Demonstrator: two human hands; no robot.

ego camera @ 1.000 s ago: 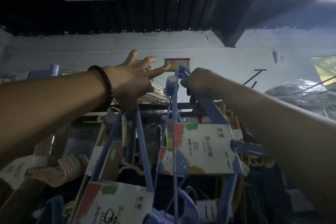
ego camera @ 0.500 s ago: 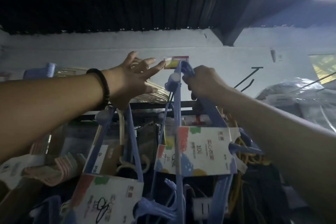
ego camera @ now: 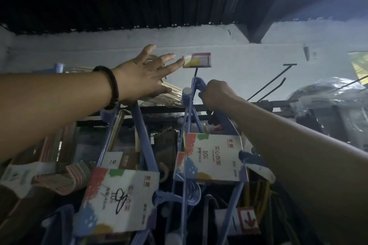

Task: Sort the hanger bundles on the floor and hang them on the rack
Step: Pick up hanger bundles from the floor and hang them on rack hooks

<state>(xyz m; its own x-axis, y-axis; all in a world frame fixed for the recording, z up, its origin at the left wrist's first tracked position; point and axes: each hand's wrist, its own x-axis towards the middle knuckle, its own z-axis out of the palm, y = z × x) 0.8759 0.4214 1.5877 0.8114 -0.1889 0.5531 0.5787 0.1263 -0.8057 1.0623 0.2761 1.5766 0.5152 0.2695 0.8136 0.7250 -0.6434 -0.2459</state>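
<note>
Nearest: a blue hanger bundle (ego camera: 119,199) with a printed card sleeve already hangs low at the rack's left end, another packet behind it. So part of the hanging looks done.

Next: right hand (ego camera: 216,93) clenched round the hook of a second blue hanger bundle (ego camera: 211,157), its card sleeve dangling below, hook right at the black peg (ego camera: 196,72). Can't tell whether it's seated on the peg yet. My read: this one is mid-hang.

Left hand (ego camera: 147,77), beaded bracelet on the wrist, fingers (ego camera: 169,57) spread and released, grasping nothing, reaching over the pale wooden hangers (ego camera: 171,95) toward the price tag (ego camera: 197,60) at the peg's tip.

Further right: bare hooks (ego camera: 278,77) on the rack bar (ego camera: 298,103), so room remains.

Floor out of view; bundles left unknown. No containers visible.
</note>
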